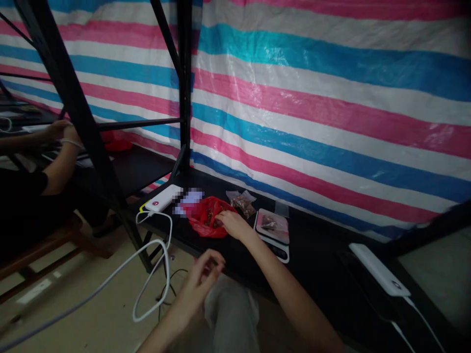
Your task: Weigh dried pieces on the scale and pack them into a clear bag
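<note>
My right hand [233,223] reaches over the black shelf top, its fingers at the mouth of a crumpled red plastic bag [206,220] that holds brown pieces. Just beyond lies a clear bag of brown pieces [242,204]. To the right stands a white digital kitchen scale [272,233] with a small brown heap on its platform. My left hand [200,279] hangs in the air nearer me, over the shelf's front edge, fingers bunched together, with nothing visible in them.
A white power bank [164,197] with a looped white cable lies left of a blurred item [187,202]. Another power bank [379,269] lies at the right. Black shelf uprights [185,83] stand before a striped tarp [324,113]. A seated person's hands [61,131] work at the left.
</note>
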`<state>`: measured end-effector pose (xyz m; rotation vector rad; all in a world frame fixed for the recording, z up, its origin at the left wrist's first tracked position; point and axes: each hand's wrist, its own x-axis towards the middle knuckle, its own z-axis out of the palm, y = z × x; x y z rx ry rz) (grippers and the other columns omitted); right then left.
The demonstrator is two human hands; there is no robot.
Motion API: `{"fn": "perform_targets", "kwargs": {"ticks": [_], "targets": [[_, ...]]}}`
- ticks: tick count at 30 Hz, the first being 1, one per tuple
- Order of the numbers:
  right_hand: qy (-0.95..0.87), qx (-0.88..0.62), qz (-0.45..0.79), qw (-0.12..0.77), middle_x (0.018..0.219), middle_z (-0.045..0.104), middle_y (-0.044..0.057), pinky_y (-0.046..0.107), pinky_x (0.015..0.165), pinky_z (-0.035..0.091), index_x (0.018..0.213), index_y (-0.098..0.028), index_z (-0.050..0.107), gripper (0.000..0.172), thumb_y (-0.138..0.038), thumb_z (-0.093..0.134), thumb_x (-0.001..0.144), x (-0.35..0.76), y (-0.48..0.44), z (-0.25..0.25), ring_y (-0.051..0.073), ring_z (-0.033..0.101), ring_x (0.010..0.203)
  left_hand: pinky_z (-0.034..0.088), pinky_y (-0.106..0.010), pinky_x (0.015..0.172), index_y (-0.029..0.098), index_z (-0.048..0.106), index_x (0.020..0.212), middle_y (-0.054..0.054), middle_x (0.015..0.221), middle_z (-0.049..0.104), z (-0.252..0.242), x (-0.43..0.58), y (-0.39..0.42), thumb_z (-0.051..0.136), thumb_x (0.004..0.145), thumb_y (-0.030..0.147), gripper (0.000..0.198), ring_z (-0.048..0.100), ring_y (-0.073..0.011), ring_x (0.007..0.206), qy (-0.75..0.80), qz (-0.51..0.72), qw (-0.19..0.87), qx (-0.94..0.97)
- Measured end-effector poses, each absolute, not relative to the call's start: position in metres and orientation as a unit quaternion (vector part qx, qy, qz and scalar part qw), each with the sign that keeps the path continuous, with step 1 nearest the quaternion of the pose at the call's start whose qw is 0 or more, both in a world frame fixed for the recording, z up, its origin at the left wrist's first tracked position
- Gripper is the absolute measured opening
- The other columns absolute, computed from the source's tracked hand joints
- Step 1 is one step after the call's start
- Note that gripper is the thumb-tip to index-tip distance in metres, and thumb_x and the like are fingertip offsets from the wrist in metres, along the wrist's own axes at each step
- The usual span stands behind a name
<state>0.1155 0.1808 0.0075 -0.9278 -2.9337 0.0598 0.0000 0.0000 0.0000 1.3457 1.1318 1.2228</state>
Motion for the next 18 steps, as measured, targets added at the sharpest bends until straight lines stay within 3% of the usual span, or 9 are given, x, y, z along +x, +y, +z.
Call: {"fn": "perform_targets", "kwargs": {"ticks": [3,8,13,18], "targets": [[-0.947,-0.316,0.035,0.040,0.109,0.059,0.010,0.027,0.086,0.041,0.114,-0.016,0.054,0.040,-0.004,0.041,0.079,0.115,0.177,0.002,0.018,0.055,0.103,0.041,-0.027,0.054,0.017,0.058,0.079,-0.003,0.063,0.058,-0.030,-0.021,0.032,0.040,0.080,0.051,0.039,0.054,-0.0174,0.058,0.646,0.452,0.342,0.511],[-0.934,-0.344,0.081,0.059,0.113,0.058,0.010,0.026,0.087,0.041,0.116,-0.017,0.053,0.042,-0.003,0.039,0.078,0.116,0.171,-0.001,0.017,0.056,0.103,0.044,-0.033,0.072,0.013,0.060,0.100,-0.010,0.083,0.065,-0.053,-0.043,0.062,0.036,0.080,0.052,0.050,0.061,-0.0237,0.077,0.707,0.436,0.237,0.504],[-0.922,-0.362,0.121,0.061,0.113,0.060,0.010,0.026,0.088,0.039,0.115,-0.016,0.052,0.041,-0.003,0.040,0.078,0.117,0.166,0.000,0.017,0.055,0.105,0.044,-0.037,0.076,0.014,0.060,0.084,-0.012,0.084,0.061,-0.055,-0.031,0.086,0.039,0.077,0.055,0.047,0.060,-0.0250,0.078,0.706,0.432,0.192,0.527],[-0.921,-0.359,0.123,0.090,0.109,0.061,0.010,0.026,0.086,0.041,0.109,-0.014,0.054,0.036,-0.003,0.038,0.079,0.115,0.164,-0.007,0.017,0.057,0.102,0.046,-0.035,0.069,0.017,0.049,0.089,-0.008,0.079,0.061,-0.058,-0.013,0.105,0.049,0.074,0.044,0.031,0.062,-0.0249,0.077,0.700,0.478,0.225,0.480]]}}
